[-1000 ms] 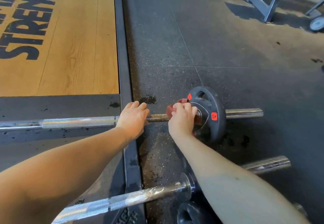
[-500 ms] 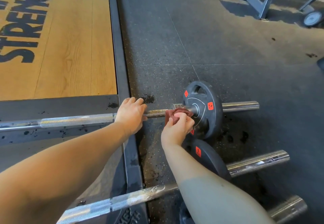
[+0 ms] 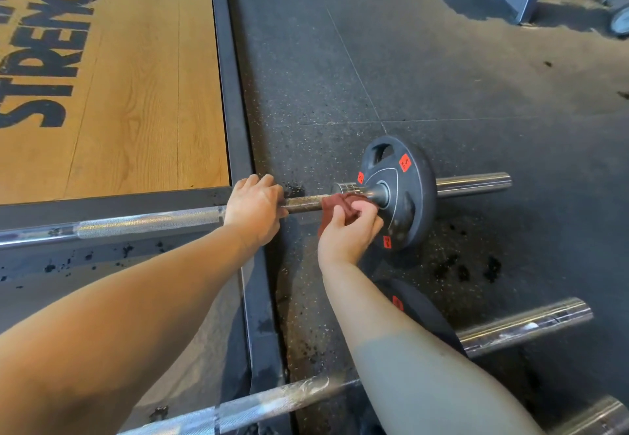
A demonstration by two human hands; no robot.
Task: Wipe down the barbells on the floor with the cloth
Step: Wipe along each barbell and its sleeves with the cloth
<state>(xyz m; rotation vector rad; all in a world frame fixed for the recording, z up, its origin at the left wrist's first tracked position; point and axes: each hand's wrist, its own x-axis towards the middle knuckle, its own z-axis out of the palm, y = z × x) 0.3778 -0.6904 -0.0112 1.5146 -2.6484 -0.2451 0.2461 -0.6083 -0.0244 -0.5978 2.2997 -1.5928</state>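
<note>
Head view: right hand (image 3: pixel 347 235) grip pinches cloth (image 3: pixel 335 205) against barbell (image 3: pixel 149 222); shaft axis runs left-right; plate (image 3: pixel 405 193) just right of grip; left hand (image 3: pixel 253 208) curled round shaft, near left.

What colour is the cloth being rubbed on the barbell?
The cloth is dark reddish-brown, pinched by the right hand; it shows in the head view.

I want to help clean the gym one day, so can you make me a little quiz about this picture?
1. True or false: the left hand grips the barbell with no cloth under it.
2. What does the right hand hold at the bar? A) a sponge B) a red cloth C) a brush
3. Fill in: the cloth is right beside a black weight ____.

Key: 1 true. 2 B. 3 plate.
</note>
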